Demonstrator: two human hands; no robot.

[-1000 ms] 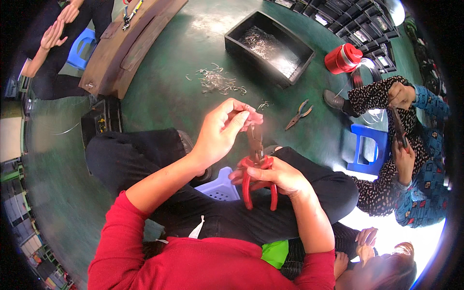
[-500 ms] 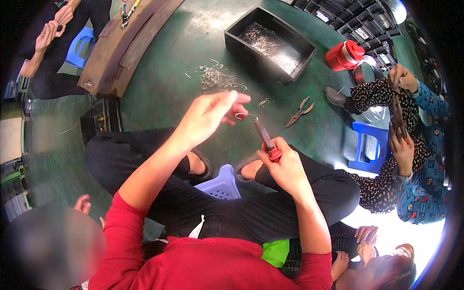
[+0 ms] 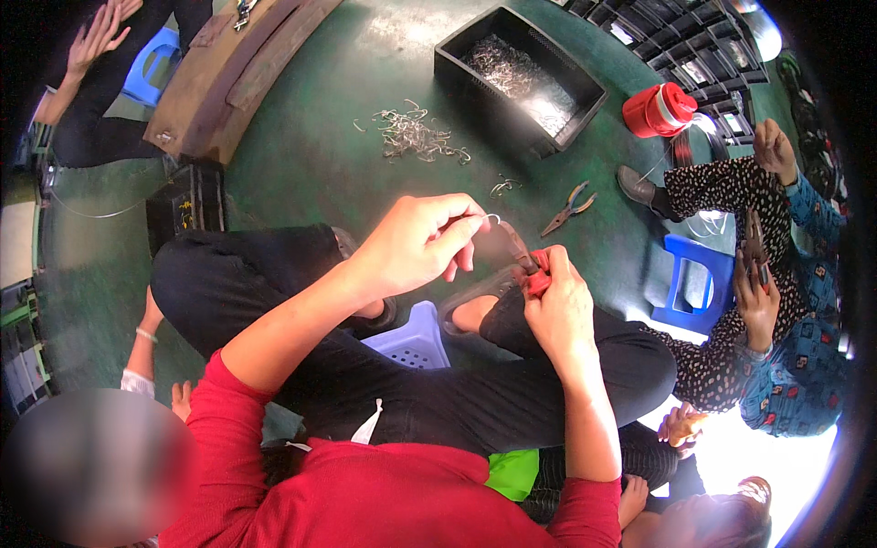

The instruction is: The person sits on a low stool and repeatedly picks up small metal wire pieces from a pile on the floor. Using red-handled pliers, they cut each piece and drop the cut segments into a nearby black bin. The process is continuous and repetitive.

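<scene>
left hand (image 3: 416, 247) pinching a wire hook (image 3: 491, 219), right hand (image 3: 557, 306) gripping red pliers (image 3: 530, 269); looks mid-bend, next wants the hook fed into the nose.

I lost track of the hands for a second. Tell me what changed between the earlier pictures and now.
The left hand, stretched open half a second ago, has drawn back and pinched a small wire piece near the pliers. The right hand keeps its grip on their red handles, tip pointing up-left. The wire pile, black tray and spare pliers on the floor stayed put.
</scene>
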